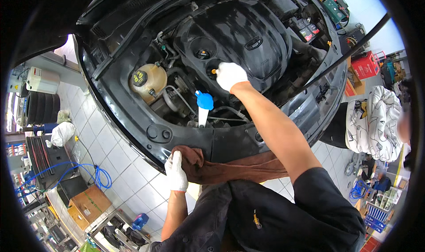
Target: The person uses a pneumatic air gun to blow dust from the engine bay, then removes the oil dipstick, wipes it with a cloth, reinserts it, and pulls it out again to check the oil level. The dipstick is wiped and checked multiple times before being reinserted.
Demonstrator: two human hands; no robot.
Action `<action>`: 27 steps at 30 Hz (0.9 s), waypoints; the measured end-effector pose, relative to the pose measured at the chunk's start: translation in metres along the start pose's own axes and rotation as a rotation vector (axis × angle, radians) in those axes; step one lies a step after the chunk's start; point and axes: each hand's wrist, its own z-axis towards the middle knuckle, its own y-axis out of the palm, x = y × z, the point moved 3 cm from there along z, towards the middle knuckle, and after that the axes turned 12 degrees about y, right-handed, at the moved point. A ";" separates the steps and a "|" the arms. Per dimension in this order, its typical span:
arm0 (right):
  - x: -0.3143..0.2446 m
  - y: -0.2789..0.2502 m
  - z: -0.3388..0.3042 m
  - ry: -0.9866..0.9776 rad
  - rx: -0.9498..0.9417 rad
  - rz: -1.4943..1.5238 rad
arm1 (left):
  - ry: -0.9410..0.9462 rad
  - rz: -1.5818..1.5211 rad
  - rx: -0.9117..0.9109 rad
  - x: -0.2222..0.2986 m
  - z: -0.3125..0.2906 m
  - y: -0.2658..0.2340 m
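Note:
My right hand, in a white glove, reaches over the black engine cover. Its fingers are closed at the yellow dipstick handle, which sticks out beside them in a round recess of the cover. A brown cloth lies along the car's front edge, and my left hand, also gloved in white, grips its left end. An orange-marked cap sits in another recess just beyond the right hand. Closer to me, a blue washer-fluid cap tops a white filler neck.
A yellowish coolant tank with a black cap stands on the left of the engine bay. The black hood prop rod slants across the right side. On the tiled floor at left are a coiled blue hose and a cardboard box.

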 end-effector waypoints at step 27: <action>-0.021 0.084 0.070 0.277 -0.042 0.281 | 0.219 0.410 0.021 -0.011 -0.002 -0.012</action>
